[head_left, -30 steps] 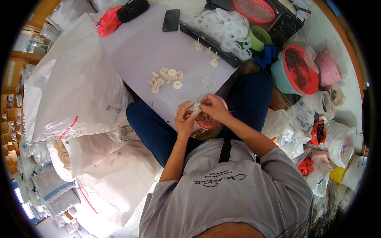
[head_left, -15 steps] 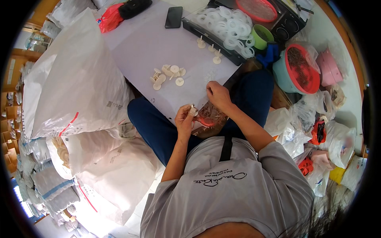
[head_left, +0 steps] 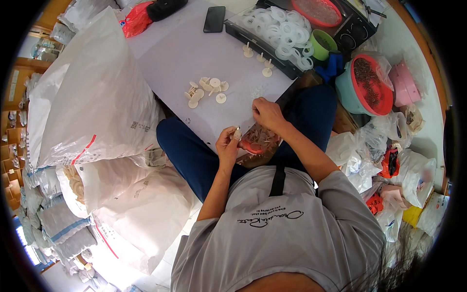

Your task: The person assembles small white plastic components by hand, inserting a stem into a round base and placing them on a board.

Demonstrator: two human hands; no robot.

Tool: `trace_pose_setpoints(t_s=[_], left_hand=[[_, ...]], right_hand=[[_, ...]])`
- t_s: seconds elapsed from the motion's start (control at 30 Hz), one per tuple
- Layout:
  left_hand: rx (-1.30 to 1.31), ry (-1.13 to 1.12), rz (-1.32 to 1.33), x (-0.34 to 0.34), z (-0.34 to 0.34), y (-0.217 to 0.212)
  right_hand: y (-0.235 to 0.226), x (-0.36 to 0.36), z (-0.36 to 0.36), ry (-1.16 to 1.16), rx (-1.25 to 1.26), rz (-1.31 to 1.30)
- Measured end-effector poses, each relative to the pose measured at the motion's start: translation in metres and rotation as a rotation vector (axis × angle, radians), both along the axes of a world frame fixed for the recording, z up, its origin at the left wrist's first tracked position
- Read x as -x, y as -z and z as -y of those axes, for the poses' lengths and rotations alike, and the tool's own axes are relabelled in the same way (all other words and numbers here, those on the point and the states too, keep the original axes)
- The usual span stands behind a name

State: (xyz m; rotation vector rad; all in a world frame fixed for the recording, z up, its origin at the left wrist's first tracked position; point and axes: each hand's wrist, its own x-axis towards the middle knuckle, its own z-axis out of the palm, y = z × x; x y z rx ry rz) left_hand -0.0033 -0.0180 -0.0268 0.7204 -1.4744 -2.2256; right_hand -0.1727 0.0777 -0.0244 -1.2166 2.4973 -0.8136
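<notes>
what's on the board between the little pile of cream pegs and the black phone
Nothing: in the head view the pale board is bare between the pile of cream pegs and the black phone.

We find the scene evenly and brightly lit, with soft diffuse light and only faint shadows under the small parts on the pale table (head_left: 194,53). No strong glare. Fisheye distortion bends edges toward a black circular rim. The centre is sharp; the periphery softens and smears.
</notes>
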Motion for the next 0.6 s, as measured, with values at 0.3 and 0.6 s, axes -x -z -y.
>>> trace_pose_setpoints(t_s=[0.3, 0.6], left_hand=[[-0.012, 0.004, -0.001, 0.0011, 0.0001, 0.0004], [-0.023, -0.016, -0.002, 0.0005, 0.0021, -0.0012]], right_hand=[[-0.0021, -0.0039, 0.0008, 0.048, 0.022, 0.008], [-0.0038, -0.0050, -0.0002, 0.038, 0.019, 0.053]])
